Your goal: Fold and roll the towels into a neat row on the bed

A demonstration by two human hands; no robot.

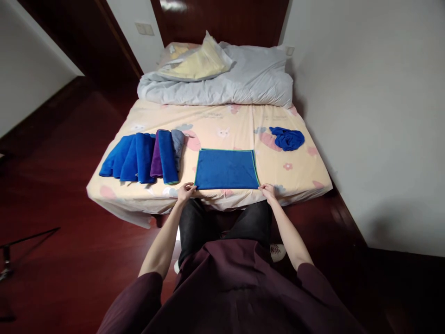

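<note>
A blue towel with green edging (226, 169) lies flat and folded into a rectangle near the front edge of the bed. My left hand (187, 191) pinches its near left corner, and my right hand (267, 191) pinches the near right corner. To the left, several rolled towels lie side by side: blue ones (129, 157), a purple one (157, 155), another blue one (167, 157) and a grey one (178, 144). A crumpled blue cloth (288, 138) rests on the right part of the bed.
The bed (222, 120) has a patterned sheet. At its far end are a grey quilt (257, 79) and a pale yellow pillow or cloth (203, 60). A white wall (375, 116) runs along the right. A thin black stand (28, 237) is on the floor at left.
</note>
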